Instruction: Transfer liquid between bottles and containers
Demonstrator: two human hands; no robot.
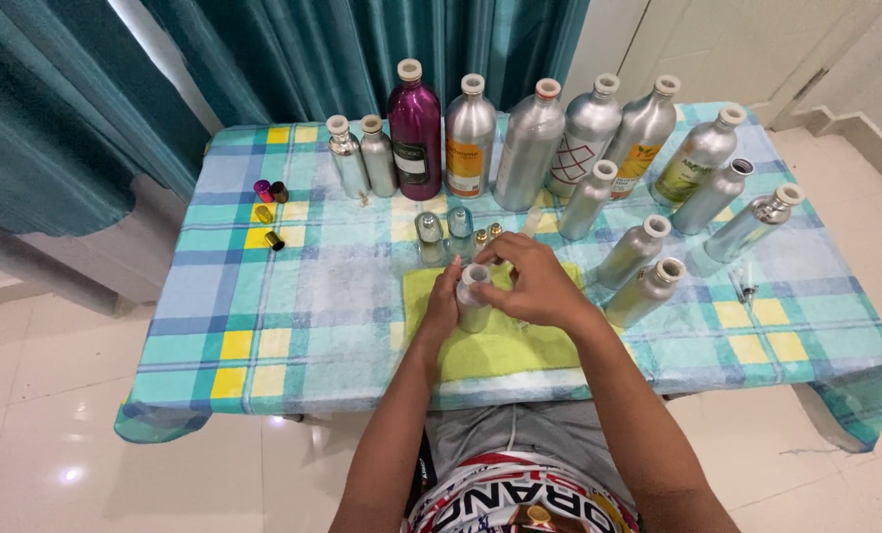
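My left hand (442, 305) wraps around the body of a small silver bottle (474, 312) that stands on a yellow-green cloth (500, 347). My right hand (532, 283) sits over the bottle's top, its fingers closed around the pale cap (475, 272). Just behind the hands stand two small glass bottles (444, 230) with silver tops and a few tiny gold caps (487, 234).
A table with a teal and yellow checked cloth (293, 296) carries a back row of tall silver bottles (530, 143) and one purple bottle (415, 128). More silver bottles (648, 286) lie or lean at the right. Small coloured caps (267, 209) sit at the left. Teal curtains (263, 59) hang behind.
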